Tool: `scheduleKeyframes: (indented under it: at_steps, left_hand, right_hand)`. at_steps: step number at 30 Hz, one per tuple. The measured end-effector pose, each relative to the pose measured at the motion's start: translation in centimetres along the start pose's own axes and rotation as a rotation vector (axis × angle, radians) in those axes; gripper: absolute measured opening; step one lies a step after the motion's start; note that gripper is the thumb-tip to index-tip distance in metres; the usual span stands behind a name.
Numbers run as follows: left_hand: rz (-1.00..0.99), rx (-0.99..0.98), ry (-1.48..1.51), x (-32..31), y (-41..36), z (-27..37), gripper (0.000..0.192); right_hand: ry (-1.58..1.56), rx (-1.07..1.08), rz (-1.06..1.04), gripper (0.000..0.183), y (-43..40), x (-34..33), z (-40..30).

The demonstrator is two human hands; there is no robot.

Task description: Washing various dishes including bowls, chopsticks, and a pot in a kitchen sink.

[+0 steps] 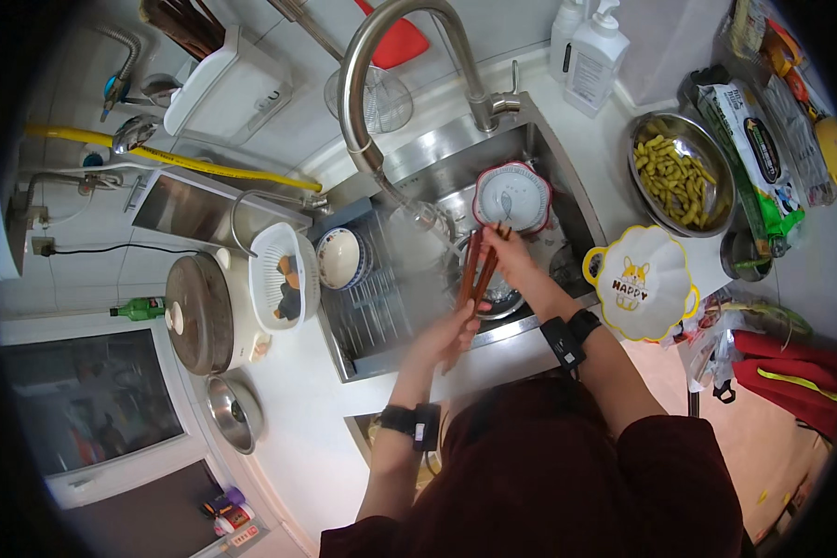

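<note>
Over the steel sink, my left hand [452, 333] grips the lower part of a bundle of reddish-brown chopsticks [469, 275]. My right hand [508, 252] is closed around their upper part. Water runs from the faucet spout [425, 215] beside the chopsticks. A red-rimmed bowl with a fish pattern [513, 192] sits in the sink just beyond my right hand. Below the chopsticks is a round metal vessel [499, 307], partly hidden by my hands. Small patterned bowls [340, 259] rest in the grey drying rack [370, 352] to the left.
Right of the sink stand a yellow-rimmed scalloped dish [645, 307], a metal bowl of green pods [676, 178] and a pump bottle [595, 63]. To the left are a white basket [282, 240], a lidded cooker [202, 314] and a steel bowl [231, 411]. The faucet [352, 91] arches over the sink.
</note>
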State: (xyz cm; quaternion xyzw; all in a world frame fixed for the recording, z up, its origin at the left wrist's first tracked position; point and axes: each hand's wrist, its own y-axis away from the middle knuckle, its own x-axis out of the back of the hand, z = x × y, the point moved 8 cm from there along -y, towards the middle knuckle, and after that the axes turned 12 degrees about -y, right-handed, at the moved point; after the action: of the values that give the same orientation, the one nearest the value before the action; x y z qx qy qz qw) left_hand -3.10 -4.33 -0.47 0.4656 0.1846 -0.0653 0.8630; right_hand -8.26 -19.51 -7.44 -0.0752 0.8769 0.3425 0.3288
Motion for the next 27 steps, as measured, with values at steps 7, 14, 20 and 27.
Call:
scheduleKeyframes:
  at_steps: [7,14,20,27]
  left_hand:
    - [0.023,0.026,0.191,0.6,-1.0,0.3,0.027]
    - [-0.052,0.065,0.34,0.3,-0.5,-0.2,0.028]
    - [-0.017,0.094,0.094,0.7,1.7,-1.6,0.031]
    - [0.236,0.009,-0.232,3.3,-0.5,-0.7,0.037]
  right_hand:
    - [-0.344,-0.313,-0.096,0.027,4.9,-4.6,2.7]
    - [-0.194,-0.352,-0.023,0.023,2.1,-3.5,4.5]
    - [-0.199,-0.04,0.136,0.019,-3.1,1.0,-1.1]
    - [-0.05,-0.049,0.051,0.034,1.9,-3.3,2.4]
